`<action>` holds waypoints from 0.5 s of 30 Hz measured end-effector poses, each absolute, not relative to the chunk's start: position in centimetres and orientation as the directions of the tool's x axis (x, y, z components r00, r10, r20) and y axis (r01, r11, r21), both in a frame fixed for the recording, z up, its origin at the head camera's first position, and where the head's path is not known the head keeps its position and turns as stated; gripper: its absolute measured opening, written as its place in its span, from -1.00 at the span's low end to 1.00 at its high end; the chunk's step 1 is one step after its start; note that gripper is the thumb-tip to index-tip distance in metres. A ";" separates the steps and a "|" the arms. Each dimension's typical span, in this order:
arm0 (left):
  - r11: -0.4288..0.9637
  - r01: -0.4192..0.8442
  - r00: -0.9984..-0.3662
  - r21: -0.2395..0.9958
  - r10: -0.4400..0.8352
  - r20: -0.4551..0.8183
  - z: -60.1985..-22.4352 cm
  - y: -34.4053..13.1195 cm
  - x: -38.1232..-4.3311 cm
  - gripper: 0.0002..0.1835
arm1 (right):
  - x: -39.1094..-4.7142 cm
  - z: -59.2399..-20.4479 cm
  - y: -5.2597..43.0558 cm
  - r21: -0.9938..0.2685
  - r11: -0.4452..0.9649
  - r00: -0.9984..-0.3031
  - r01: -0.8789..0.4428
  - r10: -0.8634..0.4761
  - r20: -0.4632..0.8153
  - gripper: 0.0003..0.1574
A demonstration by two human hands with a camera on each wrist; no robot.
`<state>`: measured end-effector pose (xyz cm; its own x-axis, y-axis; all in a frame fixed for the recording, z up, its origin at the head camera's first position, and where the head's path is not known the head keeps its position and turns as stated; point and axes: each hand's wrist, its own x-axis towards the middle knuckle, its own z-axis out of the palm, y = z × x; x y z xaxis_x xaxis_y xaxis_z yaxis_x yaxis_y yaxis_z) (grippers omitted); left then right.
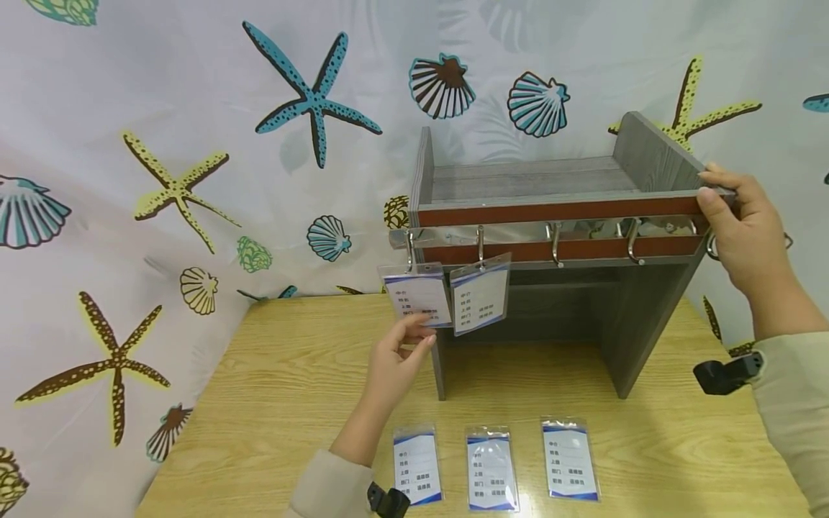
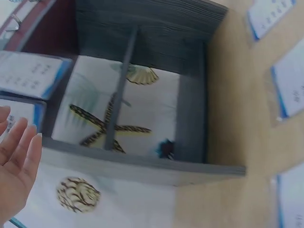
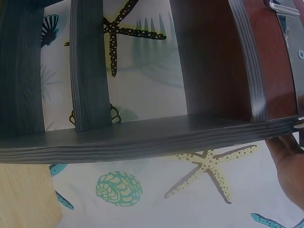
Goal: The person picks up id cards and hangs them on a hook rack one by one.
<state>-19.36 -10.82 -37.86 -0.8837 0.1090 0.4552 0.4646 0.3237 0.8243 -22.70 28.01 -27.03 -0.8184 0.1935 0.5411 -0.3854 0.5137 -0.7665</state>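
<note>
A grey wooden shelf [image 1: 609, 302] carries a metal hook rail on its reddish front bars. Two clear-sleeved name badges hang there: the left badge [image 1: 414, 291] on the leftmost hook [image 1: 409, 248], the right badge [image 1: 488, 288] on the second hook [image 1: 481, 241], turned at an angle. My left hand [image 1: 398, 360] is at the lower edge of the left badge, its fingers loosely bent in front of it. In the left wrist view those fingers look fairly straight. With the thumb in front, my right hand [image 1: 745, 223] grips the shelf's upper right corner.
Three more badges lie in a row on the wooden table in front of the shelf: a left one [image 1: 417, 464], a middle one [image 1: 492, 467] and a right one [image 1: 570, 460]. The third hook [image 1: 555, 244] and fourth hook [image 1: 633, 241] hold no badge. A patterned cloth [image 1: 214, 57] hangs behind.
</note>
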 end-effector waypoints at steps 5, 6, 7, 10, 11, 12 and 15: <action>0.374 0.381 -0.924 0.846 0.128 0.359 -40.3 -12.0 -18.9 -0.72 | -22.7 -27.0 28.0 -0.765 0.506 -0.813 -0.398 0.192 0.550 -0.59; 0.384 0.365 -0.931 0.848 0.134 0.340 -40.8 -12.2 -18.8 -0.72 | -22.7 -27.0 28.0 -0.767 0.500 -0.813 -0.401 0.192 0.550 -0.59; 0.395 0.349 -0.937 0.850 0.140 0.320 -41.3 -12.5 -18.7 -0.72 | -22.7 -27.0 28.0 -0.770 0.493 -0.813 -0.405 0.192 0.550 -0.59; 0.430 0.302 -0.953 0.851 0.163 0.256 -43.0 -13.2 -18.5 -0.71 | -22.7 -27.0 28.0 -0.773 0.483 -0.813 -0.410 0.191 0.551 -0.60; 0.437 0.287 -0.957 0.853 0.171 0.235 -43.5 -13.4 -18.5 -0.70 | -22.7 -27.0 28.0 -0.776 0.477 -0.813 -0.412 0.191 0.550 -0.61; 0.446 0.274 -0.960 0.852 0.178 0.215 -44.0 -13.6 -18.4 -0.69 | -22.6 -27.0 28.0 -0.778 0.473 -0.814 -0.414 0.190 0.548 -0.61; 0.469 0.250 -0.964 0.847 0.203 0.172 -45.4 -14.2 -18.2 -0.68 | -22.6 -27.0 27.9 -0.779 0.470 -0.817 -0.414 0.186 0.546 -0.61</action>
